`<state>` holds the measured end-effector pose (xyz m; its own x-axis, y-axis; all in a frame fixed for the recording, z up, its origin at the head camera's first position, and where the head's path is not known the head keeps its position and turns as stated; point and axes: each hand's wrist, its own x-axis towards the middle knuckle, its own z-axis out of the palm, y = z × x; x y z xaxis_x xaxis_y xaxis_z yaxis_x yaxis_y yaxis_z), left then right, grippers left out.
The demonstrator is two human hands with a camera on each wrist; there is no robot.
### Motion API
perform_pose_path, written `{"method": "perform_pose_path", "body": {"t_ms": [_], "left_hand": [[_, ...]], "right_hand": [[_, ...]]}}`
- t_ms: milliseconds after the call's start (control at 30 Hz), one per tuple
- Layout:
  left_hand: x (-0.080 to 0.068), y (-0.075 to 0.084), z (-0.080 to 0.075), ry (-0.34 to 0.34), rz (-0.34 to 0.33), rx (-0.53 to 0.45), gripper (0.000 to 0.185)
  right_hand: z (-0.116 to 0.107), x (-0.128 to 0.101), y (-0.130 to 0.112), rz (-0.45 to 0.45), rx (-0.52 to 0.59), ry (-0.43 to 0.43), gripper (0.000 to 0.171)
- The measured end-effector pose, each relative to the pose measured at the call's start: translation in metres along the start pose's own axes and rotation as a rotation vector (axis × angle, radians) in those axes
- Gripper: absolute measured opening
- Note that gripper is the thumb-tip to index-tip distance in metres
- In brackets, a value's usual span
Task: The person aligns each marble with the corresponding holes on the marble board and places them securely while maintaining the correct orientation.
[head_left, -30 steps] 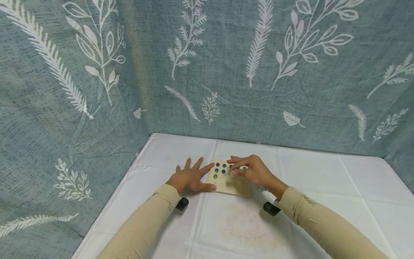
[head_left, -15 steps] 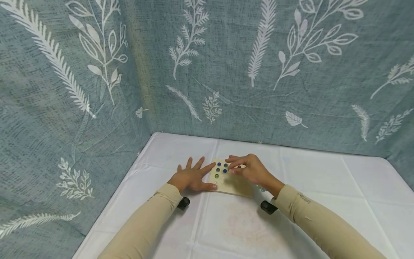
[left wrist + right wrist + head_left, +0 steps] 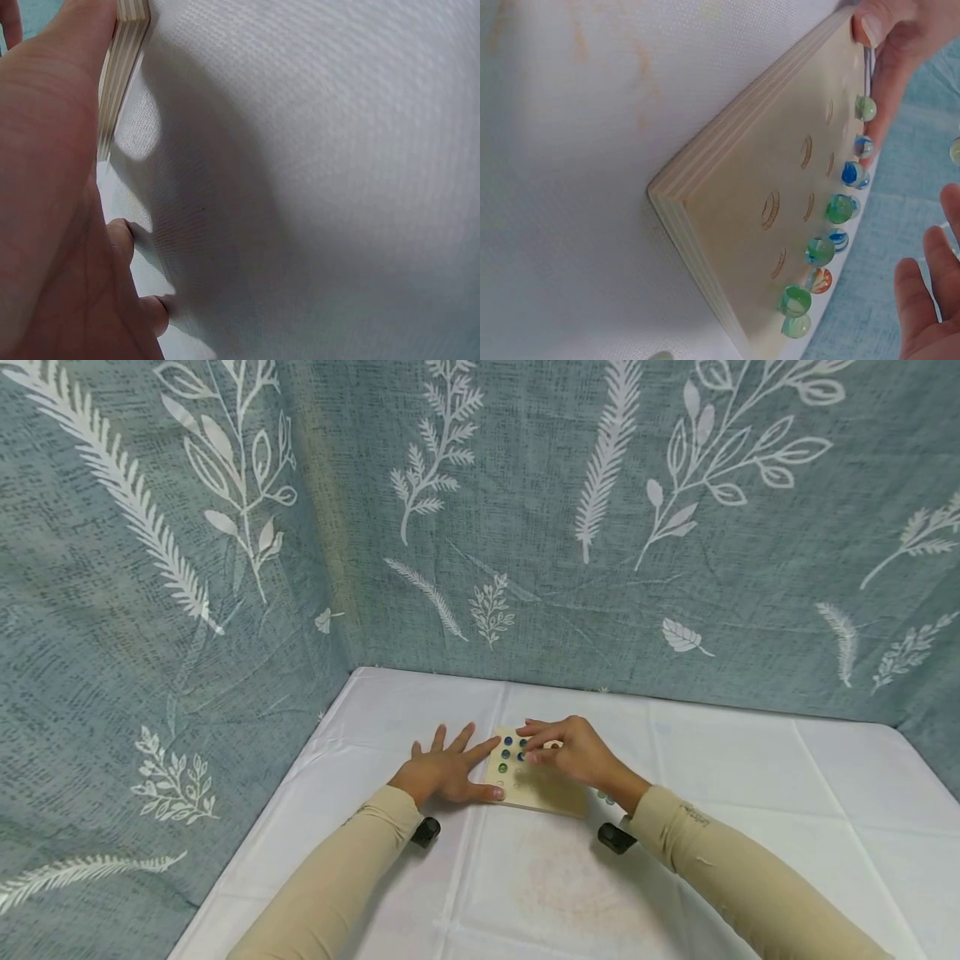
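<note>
Head view finds the wooden board (image 3: 551,800) lying flat on the white cloth (image 3: 540,893), its near and right edges exposed, its left edge bounded by the left hand (image 3: 442,774). The cloth runs on in front of the board and to its right; behind the board, beyond a strip of cloth, hangs the patterned curtain (image 3: 525,527). Marbles (image 3: 840,209) occupy the board's far part; round hollows (image 3: 769,210) show nearer its front edge (the sides are visibly layered). Loose marbles (image 3: 604,796) lie just right of the board, partly hidden.

Writing: dark lettering (image 3: 696,815) on the right sleeve (image 3: 750,868), right of the board, too small to read.

Pose: the left hand's fingers are spread apart, thumb at the board's near left corner, forefinger reaching its left edge farther back. The right hand (image 3: 577,752) is above the board, thumb and forefinger together, apparently pinching a pale marble (image 3: 955,152), which the right wrist view cuts at its margin.
</note>
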<state>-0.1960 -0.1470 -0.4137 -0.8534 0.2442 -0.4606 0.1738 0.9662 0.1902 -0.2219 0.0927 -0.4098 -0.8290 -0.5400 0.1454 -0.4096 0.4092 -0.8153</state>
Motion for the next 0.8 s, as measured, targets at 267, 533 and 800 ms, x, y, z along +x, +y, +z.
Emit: {"method": "perform_pose_path", "body": {"t_ms": [267, 533, 800], "left_hand": [[0.003, -0.001, 0.002, 0.002, -0.005, -0.017, 0.092], [0.002, 0.0, 0.001, 0.003, -0.004, -0.024, 0.091], [0.0, 0.001, 0.0, -0.003, -0.009, -0.018, 0.092]], "right_hand": [[0.002, 0.004, -0.002, 0.015, -0.018, 0.001, 0.013], [0.004, 0.008, 0.0, 0.007, -0.03, 0.0, 0.014], [0.006, 0.011, 0.003, 0.008, -0.04, -0.005, 0.015]]}}
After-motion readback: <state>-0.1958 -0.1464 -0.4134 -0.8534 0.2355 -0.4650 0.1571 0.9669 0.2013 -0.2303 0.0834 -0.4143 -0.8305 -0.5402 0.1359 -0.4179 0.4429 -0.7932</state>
